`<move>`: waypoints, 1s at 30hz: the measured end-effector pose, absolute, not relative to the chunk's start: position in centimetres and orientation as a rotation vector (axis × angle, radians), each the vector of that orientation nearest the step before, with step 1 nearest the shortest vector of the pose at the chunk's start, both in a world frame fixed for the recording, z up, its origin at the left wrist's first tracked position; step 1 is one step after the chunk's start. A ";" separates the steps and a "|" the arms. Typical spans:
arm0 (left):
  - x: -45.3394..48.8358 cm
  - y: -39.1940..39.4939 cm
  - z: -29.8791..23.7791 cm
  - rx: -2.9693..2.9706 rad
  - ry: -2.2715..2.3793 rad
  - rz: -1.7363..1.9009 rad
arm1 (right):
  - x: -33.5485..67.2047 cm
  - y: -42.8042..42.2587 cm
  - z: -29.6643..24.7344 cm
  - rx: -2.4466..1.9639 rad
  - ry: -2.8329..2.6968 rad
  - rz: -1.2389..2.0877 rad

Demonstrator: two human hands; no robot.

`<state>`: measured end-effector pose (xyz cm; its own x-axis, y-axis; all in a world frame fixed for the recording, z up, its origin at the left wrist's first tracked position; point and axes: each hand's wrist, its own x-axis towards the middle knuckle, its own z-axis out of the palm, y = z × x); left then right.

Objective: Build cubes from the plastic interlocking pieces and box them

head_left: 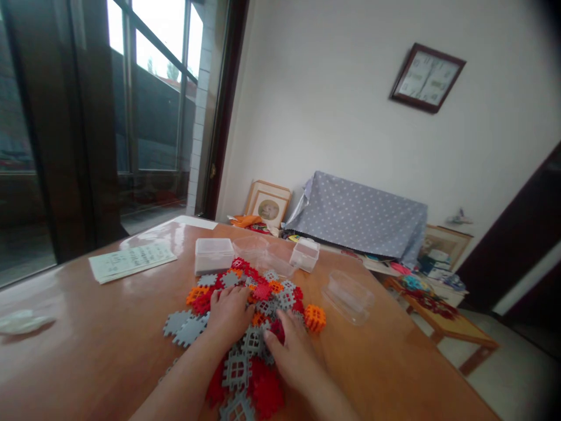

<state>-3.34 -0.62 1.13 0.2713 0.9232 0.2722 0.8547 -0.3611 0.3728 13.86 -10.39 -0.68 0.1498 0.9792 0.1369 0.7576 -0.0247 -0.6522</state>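
Observation:
A heap of plastic interlocking tiles in grey, red and orange, with notched edges, spreads over the wooden table (368, 368). My left hand (231, 313) rests palm down on the heap's left side, its fingers a little bent and apart. On the right side lies my right hand (291, 348), thumb and fingers spread around a dark red tile (277, 331) without a visible grip. Nearer to me are a grey window tile (237, 371) and red tiles (266, 389). Flat grey tiles (190, 330) lie left of my left hand. An orange block of tiles (315, 318) sits beyond my right hand.
Behind the heap stand a clear lidded box (214, 256) and a smaller clear box (305, 255). A clear plastic container (349, 298) lies to the right. Papers with writing (131, 262) and a crumpled white item (24, 322) are at the left. A low wooden bench (464, 336) stands beyond.

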 end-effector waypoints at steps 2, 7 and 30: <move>-3.5 -0.5 1.2 2.369 1.692 0.669 | 13.5 -10.0 -1.0 -1.853 -1.680 0.471; -3.7 -0.2 1.8 2.371 1.743 0.653 | 12.6 -8.6 -0.5 -1.801 -1.737 0.462; -5.2 -0.8 4.2 2.234 1.910 0.817 | 15.2 -9.7 0.3 -1.439 -1.451 0.534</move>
<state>-5.24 -0.79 4.15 0.0744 0.9396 0.3342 0.8907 -0.2133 0.4013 15.25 -9.67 0.27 0.1877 0.9260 0.3275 0.4929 0.1996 -0.8469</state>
